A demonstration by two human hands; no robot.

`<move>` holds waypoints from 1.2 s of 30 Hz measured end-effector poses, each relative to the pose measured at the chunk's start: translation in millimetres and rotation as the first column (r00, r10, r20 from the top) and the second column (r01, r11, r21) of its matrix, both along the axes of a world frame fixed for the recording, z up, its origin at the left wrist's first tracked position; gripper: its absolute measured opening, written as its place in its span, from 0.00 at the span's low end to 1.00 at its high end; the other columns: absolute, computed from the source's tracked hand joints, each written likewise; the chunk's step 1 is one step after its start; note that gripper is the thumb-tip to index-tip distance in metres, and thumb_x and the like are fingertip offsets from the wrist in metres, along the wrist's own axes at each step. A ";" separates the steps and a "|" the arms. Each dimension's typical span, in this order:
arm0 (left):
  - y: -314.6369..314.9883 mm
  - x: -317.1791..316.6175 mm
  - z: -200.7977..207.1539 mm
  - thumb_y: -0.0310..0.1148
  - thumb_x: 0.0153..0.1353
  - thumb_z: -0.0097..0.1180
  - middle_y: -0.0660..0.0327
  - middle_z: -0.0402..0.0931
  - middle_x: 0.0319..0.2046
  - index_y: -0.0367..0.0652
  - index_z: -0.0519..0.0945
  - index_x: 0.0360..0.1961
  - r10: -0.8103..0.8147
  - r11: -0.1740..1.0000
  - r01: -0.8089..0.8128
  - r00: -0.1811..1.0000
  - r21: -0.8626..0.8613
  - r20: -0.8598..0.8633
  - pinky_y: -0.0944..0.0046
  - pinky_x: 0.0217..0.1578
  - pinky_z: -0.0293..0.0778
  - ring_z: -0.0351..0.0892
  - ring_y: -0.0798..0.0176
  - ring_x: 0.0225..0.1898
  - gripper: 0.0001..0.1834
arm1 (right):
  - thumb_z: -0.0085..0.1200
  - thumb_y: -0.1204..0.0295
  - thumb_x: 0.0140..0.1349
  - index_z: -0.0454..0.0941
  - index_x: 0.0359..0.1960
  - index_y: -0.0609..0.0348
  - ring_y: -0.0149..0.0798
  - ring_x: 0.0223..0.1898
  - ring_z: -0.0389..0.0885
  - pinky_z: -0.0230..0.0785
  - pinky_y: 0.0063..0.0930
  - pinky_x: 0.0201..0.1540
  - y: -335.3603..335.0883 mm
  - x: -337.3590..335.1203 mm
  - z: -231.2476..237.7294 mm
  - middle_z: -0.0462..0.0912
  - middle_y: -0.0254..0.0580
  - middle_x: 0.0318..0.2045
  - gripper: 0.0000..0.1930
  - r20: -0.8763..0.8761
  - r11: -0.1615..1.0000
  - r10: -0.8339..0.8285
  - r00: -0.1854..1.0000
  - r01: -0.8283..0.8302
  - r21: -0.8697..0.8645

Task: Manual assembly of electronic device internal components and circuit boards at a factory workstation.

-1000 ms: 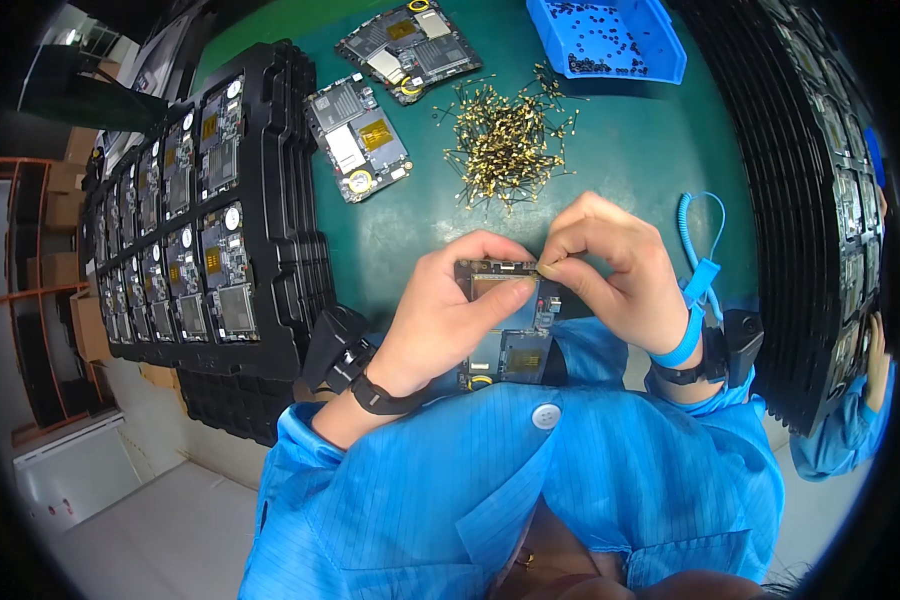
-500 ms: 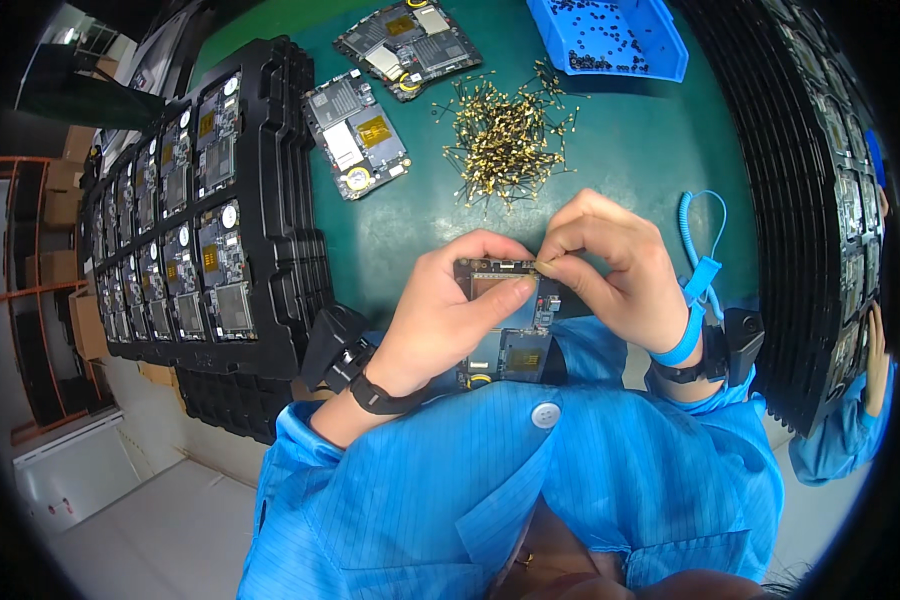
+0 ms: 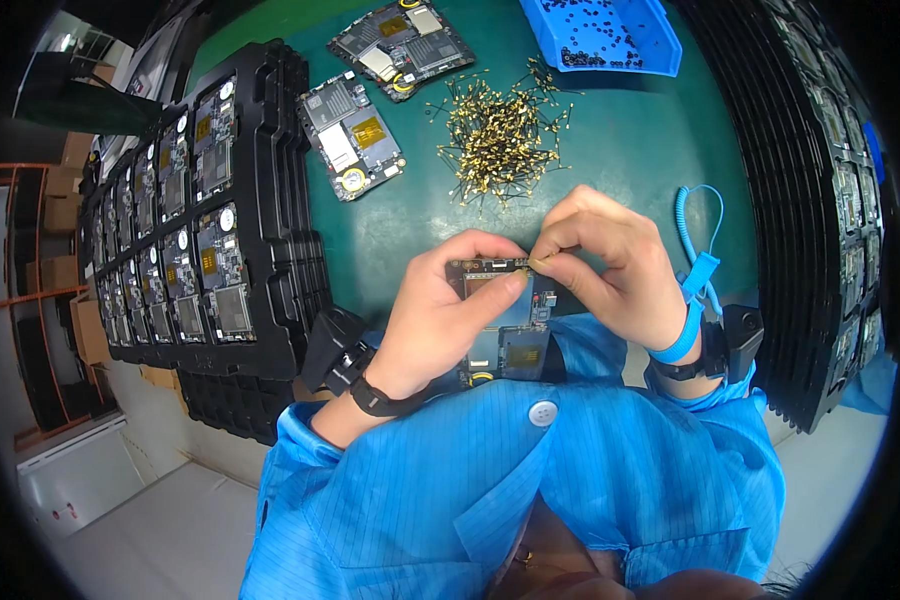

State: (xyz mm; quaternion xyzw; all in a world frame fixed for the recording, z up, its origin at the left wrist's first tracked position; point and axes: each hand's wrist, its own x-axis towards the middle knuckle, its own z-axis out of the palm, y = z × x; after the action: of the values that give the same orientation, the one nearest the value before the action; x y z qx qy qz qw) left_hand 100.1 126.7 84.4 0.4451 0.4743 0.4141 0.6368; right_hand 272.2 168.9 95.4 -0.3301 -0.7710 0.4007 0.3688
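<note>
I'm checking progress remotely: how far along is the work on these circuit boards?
Done, apparently: boards fill the black trays at the left. In hand: the left hand holds a circuit board while the right hand pinches a small gold part at its top edge. Left: two loose boards lie on the green mat, and a large pile of gold parts remains.
</note>
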 end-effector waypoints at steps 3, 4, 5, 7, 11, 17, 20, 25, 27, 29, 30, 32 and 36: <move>-0.9 0.3 -0.9 0.25 0.52 0.54 0.66 0.72 0.30 0.35 0.73 0.36 0.014 1.000 -0.014 1.000 0.015 0.008 0.76 0.31 0.67 0.69 0.78 0.31 0.10 | 0.53 0.80 0.46 0.74 0.26 0.62 0.41 0.26 0.75 0.66 0.27 0.28 -1.3 0.3 -0.1 0.73 0.42 0.25 0.04 -0.010 1.000 -0.003 1.000 0.003 0.006; -1.5 -0.1 -1.6 0.25 0.52 0.54 0.65 0.72 0.30 0.35 0.73 0.36 0.024 0.999 -0.024 1.000 0.022 0.011 0.76 0.31 0.67 0.69 0.78 0.31 0.10 | 0.54 0.80 0.46 0.74 0.26 0.63 0.39 0.25 0.76 0.67 0.26 0.27 -3.3 -0.1 2.0 0.74 0.43 0.24 0.04 -0.012 0.995 -0.019 1.000 0.018 -0.094; -2.0 -0.3 -1.9 0.25 0.52 0.53 0.65 0.72 0.30 0.35 0.73 0.36 0.034 0.999 -0.035 0.999 0.028 0.014 0.76 0.31 0.67 0.69 0.78 0.32 0.09 | 0.54 0.79 0.47 0.73 0.26 0.63 0.37 0.25 0.77 0.67 0.24 0.27 -4.5 -0.3 3.5 0.75 0.43 0.24 0.04 -0.013 0.981 -0.036 0.999 0.033 -0.193; -2.6 -0.1 -0.3 0.25 0.51 0.54 0.65 0.72 0.30 0.35 0.73 0.36 0.036 0.999 -0.036 0.999 0.020 0.010 0.76 0.32 0.67 0.69 0.77 0.32 0.10 | 0.54 0.79 0.47 0.74 0.27 0.63 0.35 0.24 0.77 0.67 0.23 0.26 -4.7 0.8 4.6 0.75 0.44 0.24 0.05 0.003 0.976 -0.033 0.999 0.033 -0.217; -4.5 1.9 2.7 0.24 0.51 0.54 0.65 0.72 0.30 0.35 0.73 0.35 0.040 0.996 -0.038 0.999 0.083 -0.033 0.74 0.33 0.67 0.69 0.76 0.33 0.09 | 0.55 0.78 0.47 0.75 0.30 0.63 0.35 0.22 0.77 0.68 0.23 0.24 -3.7 2.8 2.9 0.77 0.44 0.22 0.07 0.038 0.985 -0.011 0.999 0.017 -0.170; -4.8 3.1 6.1 0.22 0.50 0.54 0.61 0.73 0.30 0.34 0.74 0.34 0.040 0.984 -0.016 0.990 0.178 -0.133 0.73 0.34 0.67 0.71 0.72 0.33 0.09 | 0.56 0.77 0.46 0.78 0.28 0.61 0.38 0.20 0.76 0.67 0.24 0.23 -5.0 4.4 4.0 0.76 0.45 0.20 0.06 0.077 0.991 -0.040 0.996 0.050 -0.124; -4.9 3.0 5.6 0.22 0.49 0.54 0.60 0.73 0.29 0.34 0.74 0.33 0.053 0.972 -0.020 0.990 0.234 -0.133 0.72 0.34 0.67 0.72 0.70 0.33 0.09 | 0.56 0.77 0.45 0.78 0.28 0.60 0.39 0.19 0.75 0.66 0.24 0.22 -4.6 4.5 4.7 0.76 0.45 0.19 0.06 0.073 0.994 -0.027 0.997 0.035 -0.106; -4.9 2.1 5.4 0.21 0.48 0.53 0.59 0.72 0.29 0.34 0.74 0.33 0.047 0.966 -0.008 0.988 0.257 -0.145 0.72 0.34 0.67 0.72 0.69 0.32 0.09 | 0.57 0.77 0.45 0.78 0.28 0.60 0.39 0.19 0.75 0.66 0.25 0.22 -6.9 3.6 4.5 0.76 0.44 0.19 0.06 0.056 0.994 -0.048 0.997 0.053 -0.100; -5.0 2.0 4.8 0.21 0.48 0.53 0.59 0.72 0.29 0.34 0.74 0.33 0.047 0.967 -0.010 0.989 0.255 -0.140 0.72 0.34 0.67 0.72 0.69 0.32 0.09 | 0.57 0.78 0.45 0.78 0.28 0.60 0.39 0.20 0.75 0.66 0.25 0.22 -7.2 3.3 4.6 0.77 0.44 0.19 0.06 0.057 0.993 -0.052 0.997 0.057 -0.099; -5.3 2.0 4.4 0.21 0.48 0.54 0.59 0.72 0.29 0.34 0.74 0.33 0.052 0.961 -0.010 0.988 0.275 -0.144 0.72 0.33 0.67 0.72 0.69 0.32 0.09 | 0.57 0.78 0.44 0.78 0.28 0.60 0.39 0.20 0.76 0.66 0.24 0.22 -7.5 2.5 4.4 0.77 0.44 0.20 0.06 0.034 0.995 -0.054 0.998 0.057 -0.082; -5.2 1.8 4.1 0.21 0.48 0.54 0.59 0.72 0.29 0.34 0.74 0.33 0.051 0.962 -0.010 0.988 0.275 -0.144 0.72 0.33 0.67 0.72 0.69 0.32 0.09 | 0.57 0.78 0.44 0.78 0.28 0.60 0.39 0.20 0.76 0.66 0.24 0.22 -7.5 2.3 3.8 0.77 0.44 0.20 0.06 0.034 0.995 -0.055 0.998 0.057 -0.082; -5.3 1.5 3.6 0.21 0.48 0.54 0.59 0.72 0.29 0.34 0.74 0.33 0.046 0.964 -0.009 0.990 0.265 -0.132 0.72 0.34 0.67 0.72 0.69 0.32 0.09 | 0.57 0.78 0.44 0.78 0.27 0.60 0.40 0.21 0.76 0.67 0.24 0.23 -7.8 1.9 2.4 0.77 0.44 0.20 0.06 0.018 0.997 -0.063 0.998 0.064 -0.051; -6.3 1.7 2.7 0.21 0.48 0.54 0.59 0.72 0.29 0.34 0.74 0.34 0.051 0.967 -0.028 0.995 0.252 -0.086 0.71 0.36 0.66 0.72 0.68 0.33 0.09 | 0.57 0.78 0.45 0.79 0.27 0.60 0.39 0.20 0.76 0.67 0.24 0.22 -8.8 1.6 3.0 0.77 0.44 0.20 0.06 0.010 0.995 -0.063 0.998 0.064 -0.080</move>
State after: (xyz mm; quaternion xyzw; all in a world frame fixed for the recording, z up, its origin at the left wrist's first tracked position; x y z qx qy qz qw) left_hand 101.9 120.4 87.1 0.5307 0.4559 0.4625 0.5447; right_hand 273.8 160.2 98.3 -0.3704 -0.7448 0.4184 0.3648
